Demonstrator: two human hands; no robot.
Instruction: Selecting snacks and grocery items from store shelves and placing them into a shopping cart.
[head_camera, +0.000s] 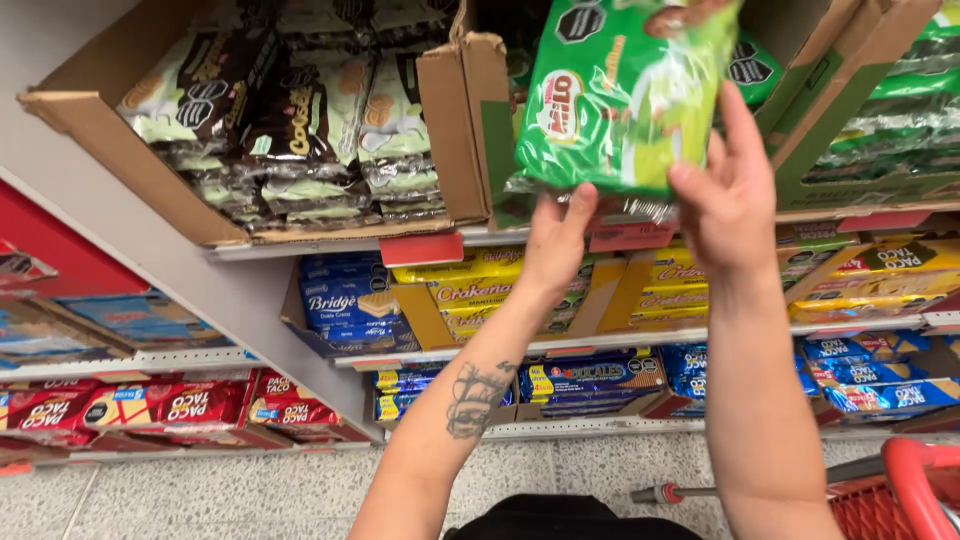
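Both my hands hold up a large green snack pack (615, 95) in front of the top shelf. My left hand (555, 245) grips its lower edge from below, thumb on the front. My right hand (725, 195) clasps its lower right side, fingers spread up along the pack. Behind the pack stands an open cardboard box (470, 120) with more green packs in it. My left forearm bears a dark tattoo.
A cardboard tray (130, 160) of dark and pale green cookie packs sits top left. Lower shelves (600, 340) carry blue and yellow cracker packs; red packs (150, 405) lie bottom left. A red shopping cart's rim (915, 480) shows at bottom right over speckled floor.
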